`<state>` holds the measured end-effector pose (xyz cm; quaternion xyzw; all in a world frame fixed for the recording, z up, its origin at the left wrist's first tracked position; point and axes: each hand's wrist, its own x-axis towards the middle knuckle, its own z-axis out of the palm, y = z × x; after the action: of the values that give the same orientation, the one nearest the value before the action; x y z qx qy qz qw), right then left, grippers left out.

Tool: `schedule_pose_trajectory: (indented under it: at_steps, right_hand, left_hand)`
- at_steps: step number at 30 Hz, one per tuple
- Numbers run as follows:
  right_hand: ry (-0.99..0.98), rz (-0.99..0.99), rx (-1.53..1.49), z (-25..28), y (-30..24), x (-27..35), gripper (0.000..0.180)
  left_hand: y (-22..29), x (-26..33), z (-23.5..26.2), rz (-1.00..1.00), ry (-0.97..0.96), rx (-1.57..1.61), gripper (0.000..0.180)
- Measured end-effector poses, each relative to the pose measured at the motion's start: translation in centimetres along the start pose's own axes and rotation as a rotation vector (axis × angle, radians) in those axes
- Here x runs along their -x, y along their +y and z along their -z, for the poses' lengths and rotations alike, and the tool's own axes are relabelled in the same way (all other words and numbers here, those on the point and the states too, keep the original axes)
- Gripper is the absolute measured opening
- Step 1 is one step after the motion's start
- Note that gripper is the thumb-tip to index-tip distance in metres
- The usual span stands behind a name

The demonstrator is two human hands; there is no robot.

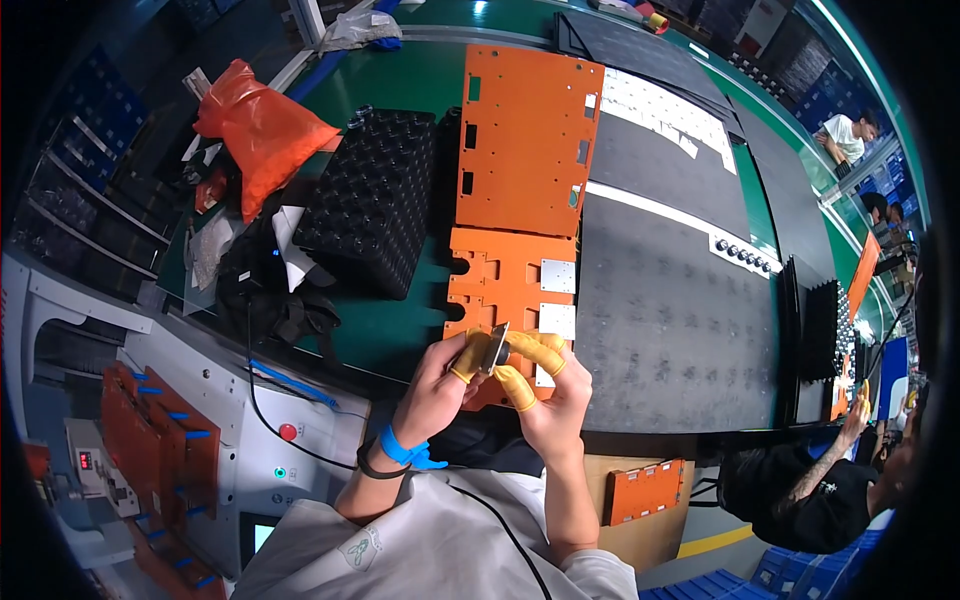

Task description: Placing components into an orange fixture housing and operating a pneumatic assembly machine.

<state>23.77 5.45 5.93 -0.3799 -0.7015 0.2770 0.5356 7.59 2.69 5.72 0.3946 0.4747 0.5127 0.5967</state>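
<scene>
Workshop, green tabletop [400, 340]. Small metal-and-black part [498, 350] is held above lower end of orange fixture board [512, 245], near wearer's body. From part: black studded block [370, 190] at 11 o'clock. Left hand [437, 375] pinches part from 9 o'clock; right hand [550, 400] grips it from 3 o'clock, yellow covers on fingers. Part seems light, stiff, perhaps slippery; edges look best for hold. Plate almost edge-on, long axis from about 12:30 to 6:30; black round side faces 3 o'clock.
</scene>
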Motion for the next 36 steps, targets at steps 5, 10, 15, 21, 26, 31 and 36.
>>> schedule_pose_trajectory:
  at_steps: [5, 10, 15, 21, 26, 31, 36]
  right_hand:
    - [-0.079, -0.161, -0.085, 0.6, -0.4, 0.2, 0.030]
    - [-0.118, -0.241, -0.066, 0.5, -1.0, 0.2, 0.027]
    - [-0.096, -0.274, -0.044, 0.0, -1.3, 0.4, 0.025]
    - [-0.091, -0.140, 0.071, 0.0, -1.3, 0.0, 0.028]
    - [-0.069, 0.007, 0.060, 0.0, -0.7, -0.2, 0.032]
    - [-0.047, -0.006, 0.079, -0.4, -0.6, 0.3, 0.034]
    - [-0.036, 0.047, 0.094, -0.5, 0.1, 0.4, 0.037]
  left_hand:
    - [0.3, -0.4, 0.8, 0.009, -0.061, -0.052, 0.017]
    - [-0.1, -0.5, 1.4, 0.040, -0.101, -0.058, 0.018]
    - [-0.3, -0.8, 2.0, 0.074, -0.184, 0.031, 0.018]
    - [-0.2, -0.2, 1.7, 0.173, -0.079, 0.091, 0.026]
    - [0.1, -0.4, 2.1, 0.160, -0.183, 0.062, 0.028]
    - [-0.8, -0.4, 2.4, 0.198, -0.133, 0.045, 0.025]
    - [-0.5, -0.8, 2.4, -0.034, -0.113, -0.049, 0.022]
